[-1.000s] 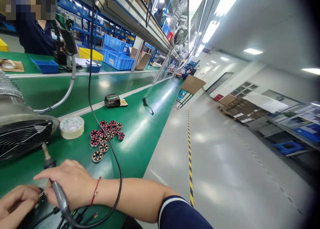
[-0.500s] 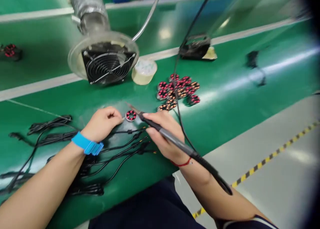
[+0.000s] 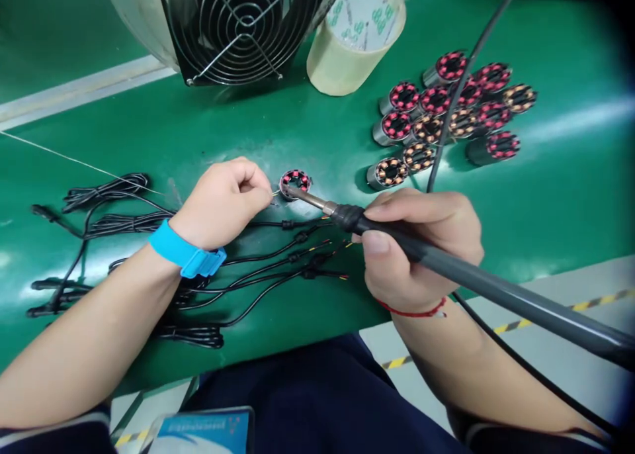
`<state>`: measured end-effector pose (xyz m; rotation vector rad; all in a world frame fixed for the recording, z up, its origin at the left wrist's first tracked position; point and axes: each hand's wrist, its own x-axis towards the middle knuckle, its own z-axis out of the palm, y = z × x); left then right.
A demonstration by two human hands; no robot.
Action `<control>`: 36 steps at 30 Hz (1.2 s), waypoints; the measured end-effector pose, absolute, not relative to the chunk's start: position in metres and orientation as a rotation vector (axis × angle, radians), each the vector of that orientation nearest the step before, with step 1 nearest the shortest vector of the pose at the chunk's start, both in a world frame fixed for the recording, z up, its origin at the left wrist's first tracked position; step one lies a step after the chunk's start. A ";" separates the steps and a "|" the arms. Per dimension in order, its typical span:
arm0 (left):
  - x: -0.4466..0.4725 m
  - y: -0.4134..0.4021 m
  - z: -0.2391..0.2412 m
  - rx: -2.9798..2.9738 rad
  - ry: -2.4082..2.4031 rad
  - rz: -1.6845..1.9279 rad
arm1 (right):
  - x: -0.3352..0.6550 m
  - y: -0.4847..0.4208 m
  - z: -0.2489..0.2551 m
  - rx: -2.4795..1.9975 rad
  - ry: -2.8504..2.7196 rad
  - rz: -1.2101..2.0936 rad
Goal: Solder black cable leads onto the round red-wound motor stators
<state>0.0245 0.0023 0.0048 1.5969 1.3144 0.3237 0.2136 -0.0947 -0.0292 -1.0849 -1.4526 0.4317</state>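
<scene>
A small round stator with red windings [image 3: 295, 182] lies on the green bench top [image 3: 208, 130]. My right hand [image 3: 419, 245] is closed around a black soldering iron [image 3: 446, 265], whose metal tip touches the stator's edge. My left hand [image 3: 225, 199], with a blue wrist strap, is pinched shut just left of the stator on a thin wire that I can barely make out. Several black cables with stripped coloured ends [image 3: 278, 262] lie under and between my hands.
A cluster of several wound stators [image 3: 446, 113] sits to the upper right. A roll of clear tape [image 3: 354, 34] and a fume extractor fan [image 3: 238, 24] stand behind. The iron's cord [image 3: 464, 77] crosses the cluster. The bench's front edge meets grey floor with yellow-black tape [image 3: 590, 302].
The view swung from the factory aisle down onto the bench and closed in. The iron's tip has come onto the stator. My left hand stays pinched beside it.
</scene>
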 end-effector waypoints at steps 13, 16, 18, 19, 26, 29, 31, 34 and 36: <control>0.027 0.001 0.006 1.607 1.344 0.328 | 0.212 -0.092 -0.027 -1.048 -1.488 0.402; 0.026 0.001 0.006 1.613 1.333 0.351 | 0.212 -0.093 -0.027 -1.056 -1.487 0.419; 0.026 0.001 0.006 1.609 1.331 0.358 | 0.211 -0.093 -0.027 -1.064 -1.498 0.430; 0.026 0.001 0.006 1.606 1.330 0.359 | 0.211 -0.093 -0.027 -1.065 -1.499 0.428; 0.027 0.000 0.006 1.607 1.336 0.380 | 0.213 -0.094 -0.024 -1.182 -1.505 0.321; 0.027 0.000 0.006 1.607 1.346 0.377 | 0.212 -0.092 -0.024 -1.190 -1.544 0.280; 0.027 0.001 0.007 1.612 1.345 0.375 | 0.213 -0.091 -0.026 -1.161 -1.563 0.249; 0.027 0.001 0.007 1.613 1.341 0.374 | 0.214 -0.091 -0.028 -1.133 -1.555 0.228; 0.027 0.001 0.007 1.611 1.341 0.377 | 0.214 -0.092 -0.029 -1.130 -1.546 0.206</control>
